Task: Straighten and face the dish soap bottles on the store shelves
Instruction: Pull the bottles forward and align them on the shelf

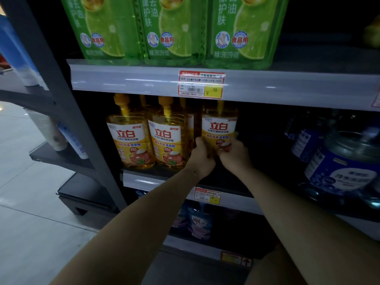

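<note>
On the middle shelf (144,180), at the right end of the front row, a yellow dish soap bottle (219,128) stands upright with its label facing out. Both hands clasp its lower part: the left hand (202,156) curls round its left side, the right hand (234,156) round its right (fingertips lie on the label). Just to its left stand the middle bottle (167,140) and the left bottle (130,140), labels outward. Green refill pouches (174,27) line the shelf above.

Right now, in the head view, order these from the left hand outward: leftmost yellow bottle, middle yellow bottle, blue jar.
1. middle yellow bottle, just left of the left hand
2. leftmost yellow bottle, further left
3. blue jar, far right
</note>
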Demonstrator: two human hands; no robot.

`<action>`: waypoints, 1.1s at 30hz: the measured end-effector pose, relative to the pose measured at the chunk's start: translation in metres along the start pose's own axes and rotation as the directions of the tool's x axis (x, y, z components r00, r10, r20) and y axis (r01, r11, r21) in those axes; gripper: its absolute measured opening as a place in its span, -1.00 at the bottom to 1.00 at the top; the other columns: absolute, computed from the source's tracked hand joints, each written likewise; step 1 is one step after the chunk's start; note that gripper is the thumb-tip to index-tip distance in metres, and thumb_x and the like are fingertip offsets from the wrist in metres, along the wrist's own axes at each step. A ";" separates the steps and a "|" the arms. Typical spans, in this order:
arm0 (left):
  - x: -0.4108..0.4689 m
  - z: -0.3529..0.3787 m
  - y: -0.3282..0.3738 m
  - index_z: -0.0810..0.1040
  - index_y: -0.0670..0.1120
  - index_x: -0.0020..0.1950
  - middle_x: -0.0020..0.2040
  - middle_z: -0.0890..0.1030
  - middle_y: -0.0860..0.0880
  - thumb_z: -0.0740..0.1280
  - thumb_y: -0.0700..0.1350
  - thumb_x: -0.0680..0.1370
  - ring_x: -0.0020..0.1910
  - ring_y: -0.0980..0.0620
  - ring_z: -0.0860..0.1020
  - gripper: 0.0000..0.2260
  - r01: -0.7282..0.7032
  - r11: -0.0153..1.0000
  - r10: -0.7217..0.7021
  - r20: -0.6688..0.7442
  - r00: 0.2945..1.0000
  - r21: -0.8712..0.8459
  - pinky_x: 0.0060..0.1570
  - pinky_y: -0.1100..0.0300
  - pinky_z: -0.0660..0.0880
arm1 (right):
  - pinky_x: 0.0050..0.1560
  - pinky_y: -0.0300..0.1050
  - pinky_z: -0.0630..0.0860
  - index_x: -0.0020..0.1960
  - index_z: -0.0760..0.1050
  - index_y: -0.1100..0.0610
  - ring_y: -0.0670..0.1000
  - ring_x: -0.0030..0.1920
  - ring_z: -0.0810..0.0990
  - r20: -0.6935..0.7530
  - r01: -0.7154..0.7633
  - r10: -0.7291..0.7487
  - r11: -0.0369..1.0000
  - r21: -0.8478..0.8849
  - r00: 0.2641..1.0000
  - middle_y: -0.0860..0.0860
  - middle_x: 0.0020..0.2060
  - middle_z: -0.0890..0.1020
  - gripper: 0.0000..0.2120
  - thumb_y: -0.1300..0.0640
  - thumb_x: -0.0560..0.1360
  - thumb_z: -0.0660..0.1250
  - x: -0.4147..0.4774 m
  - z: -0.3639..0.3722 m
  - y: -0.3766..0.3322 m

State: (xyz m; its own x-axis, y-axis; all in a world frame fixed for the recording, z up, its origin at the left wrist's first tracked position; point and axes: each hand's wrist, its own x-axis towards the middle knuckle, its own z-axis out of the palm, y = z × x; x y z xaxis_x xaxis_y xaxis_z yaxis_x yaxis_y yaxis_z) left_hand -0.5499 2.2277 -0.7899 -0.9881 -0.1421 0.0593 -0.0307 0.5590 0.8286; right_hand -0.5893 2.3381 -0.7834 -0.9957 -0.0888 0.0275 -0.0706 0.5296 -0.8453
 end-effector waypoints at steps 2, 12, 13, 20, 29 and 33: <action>-0.003 -0.003 -0.001 0.16 -0.15 0.38 0.25 0.49 -0.20 0.26 -0.30 0.54 0.25 -0.16 0.48 -0.54 -0.003 0.998 0.000 0.036 0.999 0.065 0.18 0.09 0.44 | -0.06 -0.14 0.45 0.36 0.31 0.09 0.08 0.12 0.57 0.045 0.030 -0.028 0.998 -0.049 0.999 0.05 0.11 0.59 -0.54 0.18 0.49 0.32 -0.004 -0.008 0.001; -0.060 -0.068 -0.027 0.49 -0.19 0.22 0.08 0.62 -0.18 0.32 -0.23 0.50 0.05 -0.17 0.59 -0.71 -0.223 0.801 0.175 0.139 0.975 0.555 -0.09 0.15 0.45 | -0.03 -0.11 0.42 0.17 0.41 0.14 0.12 0.13 0.49 0.424 0.660 -0.506 0.587 -0.469 0.752 0.09 0.13 0.53 -0.78 0.18 0.52 0.21 -0.075 0.016 -0.067; -0.066 -0.081 -0.038 0.49 -0.16 0.22 0.06 0.63 -0.17 0.31 -0.19 0.51 0.03 -0.19 0.59 -0.73 -0.190 0.764 0.181 0.078 0.980 0.616 -0.13 0.14 0.45 | -0.01 -0.09 0.42 0.19 0.40 0.15 0.12 0.17 0.46 0.466 0.700 -0.522 0.547 -0.460 0.714 0.09 0.16 0.51 -0.76 0.17 0.53 0.20 -0.079 0.021 -0.071; -0.089 -0.135 -0.059 0.15 -0.19 0.33 0.15 0.54 -0.25 0.33 -0.14 0.56 0.12 -0.27 0.55 -0.54 0.257 0.963 -0.199 -0.429 0.881 0.081 -0.14 0.09 0.39 | 0.48 0.04 0.07 0.53 0.05 0.10 0.06 0.51 0.00 0.597 0.820 -0.562 0.401 -0.409 0.573 0.01 0.53 0.05 -0.35 0.24 0.52 0.24 -0.094 0.076 -0.096; -0.056 -0.149 -0.066 -0.06 -0.10 0.51 0.24 0.51 -0.26 0.26 0.00 0.59 0.07 -0.20 0.56 -0.35 0.338 0.939 -0.287 -0.401 0.870 0.061 -0.09 0.04 0.44 | 0.49 -0.04 -0.24 0.56 -0.13 0.09 -0.03 0.53 -0.24 0.616 0.793 -0.500 0.374 -0.480 0.609 -0.03 0.55 -0.17 -0.27 0.21 0.54 0.22 -0.082 0.105 -0.092; -0.053 -0.145 -0.066 0.01 -0.14 0.47 0.23 0.52 -0.23 0.29 -0.04 0.59 0.05 -0.14 0.54 -0.40 0.291 0.956 -0.251 -0.394 0.884 0.043 -0.09 0.09 0.42 | 0.43 -0.10 -0.29 0.56 -0.19 0.07 -0.04 0.53 -0.24 0.604 0.760 -0.461 0.401 -0.512 0.650 -0.06 0.54 -0.22 -0.22 0.23 0.53 0.23 -0.074 0.102 -0.083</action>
State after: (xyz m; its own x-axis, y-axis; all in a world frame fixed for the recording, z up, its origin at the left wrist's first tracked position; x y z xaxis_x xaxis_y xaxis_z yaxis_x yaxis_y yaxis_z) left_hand -0.4735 2.0799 -0.7667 -0.8066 -0.5877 0.0632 -0.3234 0.5284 0.7850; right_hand -0.5038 2.2153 -0.7697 -0.5785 -0.8112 0.0857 -0.8156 0.5769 -0.0452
